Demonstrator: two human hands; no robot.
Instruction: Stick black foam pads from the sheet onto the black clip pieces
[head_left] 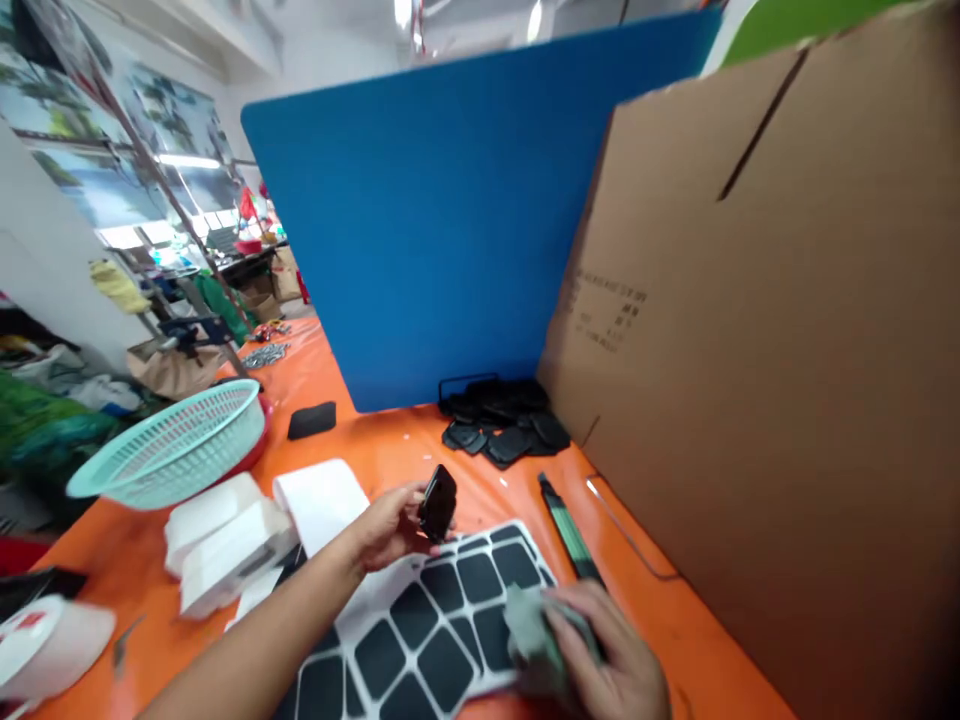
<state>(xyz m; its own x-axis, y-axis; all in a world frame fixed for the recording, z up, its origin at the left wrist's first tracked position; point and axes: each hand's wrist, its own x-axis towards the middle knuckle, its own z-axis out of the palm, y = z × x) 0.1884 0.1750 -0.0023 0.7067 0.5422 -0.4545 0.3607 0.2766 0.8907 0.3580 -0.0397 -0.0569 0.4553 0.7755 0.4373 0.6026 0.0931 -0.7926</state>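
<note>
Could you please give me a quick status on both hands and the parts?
Left hand pinching black pad by the sheet far edge. Right hand gripping grey cloth on sheet. Green pen lies alongside, untouched.

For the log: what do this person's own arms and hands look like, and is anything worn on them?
Both hands are bare, with no gloves. The left hand shows no ring or watch, and the forearm is uncovered to the picture's edge, with no sleeve in sight. The right hand is seen only to about the wrist; no band or cuff shows there.
</note>
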